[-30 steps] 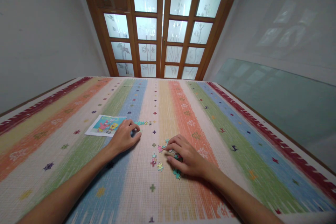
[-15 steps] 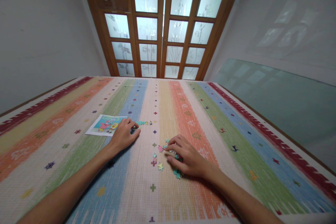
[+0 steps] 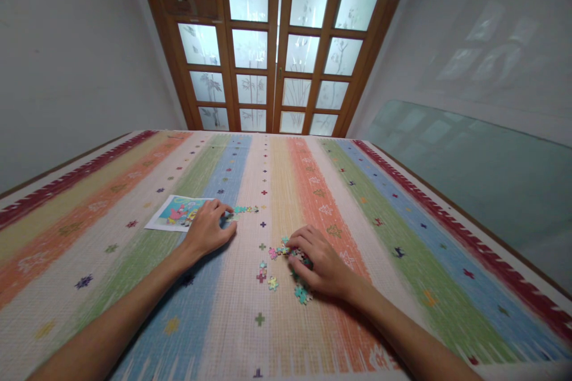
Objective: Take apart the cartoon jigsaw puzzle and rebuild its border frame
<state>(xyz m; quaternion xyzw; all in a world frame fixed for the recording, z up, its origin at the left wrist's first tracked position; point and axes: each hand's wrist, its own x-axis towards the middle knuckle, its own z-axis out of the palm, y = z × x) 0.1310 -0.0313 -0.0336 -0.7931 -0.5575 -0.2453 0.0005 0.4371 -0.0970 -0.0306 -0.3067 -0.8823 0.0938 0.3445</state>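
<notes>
My left hand (image 3: 208,228) rests over the right edge of a printed cartoon picture (image 3: 172,213). Its fingers are bent, with the thumb apart from them, beside the left end of a short row of joined jigsaw pieces (image 3: 246,209). Over a loose cluster of jigsaw pieces (image 3: 302,293) is my right hand (image 3: 320,265), its fingers curved and the thumb apart from the forefinger. The fingers partly cover the cluster; whether they touch a piece cannot be made out. A pink piece (image 3: 272,253) and a yellow piece (image 3: 273,283) lie left of that hand.
A striped, patterned cloth (image 3: 241,309) covers the table. Behind its far edge stand wooden doors (image 3: 274,41) with frosted panes. A pale green glass panel (image 3: 469,172) leans along the right wall, and a plain wall (image 3: 75,59) rises on the left.
My right thumb has moved up and slightly right over the cluster, exposing more of the lower pieces. My left hand has drawn back slightly left from the row.
</notes>
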